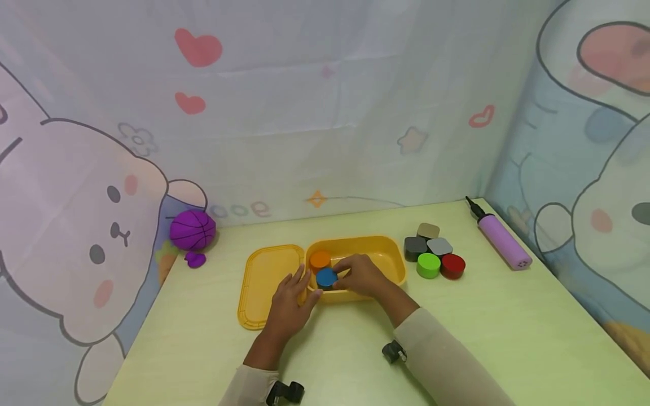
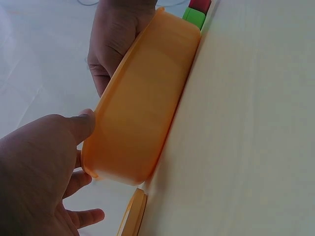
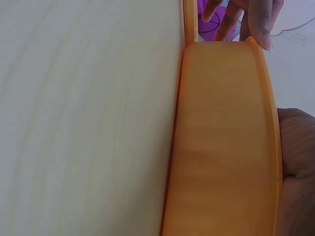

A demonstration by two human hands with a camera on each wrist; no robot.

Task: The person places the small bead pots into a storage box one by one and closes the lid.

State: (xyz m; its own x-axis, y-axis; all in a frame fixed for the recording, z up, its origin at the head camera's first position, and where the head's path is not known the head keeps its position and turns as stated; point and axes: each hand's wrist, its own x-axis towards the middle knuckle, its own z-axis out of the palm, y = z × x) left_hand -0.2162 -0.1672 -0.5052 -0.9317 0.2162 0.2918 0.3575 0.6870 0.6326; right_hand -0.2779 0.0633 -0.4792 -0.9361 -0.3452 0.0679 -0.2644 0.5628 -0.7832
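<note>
A yellow-orange rectangular box (image 1: 386, 246) stands on the table with its top uncovered. Inside its left end sit a short orange cylinder (image 1: 320, 259) and, nearer the front, a short blue cylinder (image 1: 326, 277). My right hand (image 1: 359, 274) reaches over the front wall and pinches the blue cylinder; its fingertips are hidden behind the box wall in both wrist views. At the front left corner, my left hand (image 1: 290, 304) touches the box rim with its thumb (image 2: 84, 125), the other fingers spread beside the end wall. A matching flat lid (image 1: 264, 287) lies left of the box, partly beneath the left hand.
Right of the box are green (image 1: 429, 265) and red (image 1: 453, 266) cylinders, plus black (image 1: 416, 248), grey (image 1: 439, 246) and beige (image 1: 428, 230) rounded-square blocks. A purple hand pump (image 1: 504, 241) lies farther right. A purple basketball (image 1: 193, 230) and a small purple object (image 1: 195, 259) sit back left.
</note>
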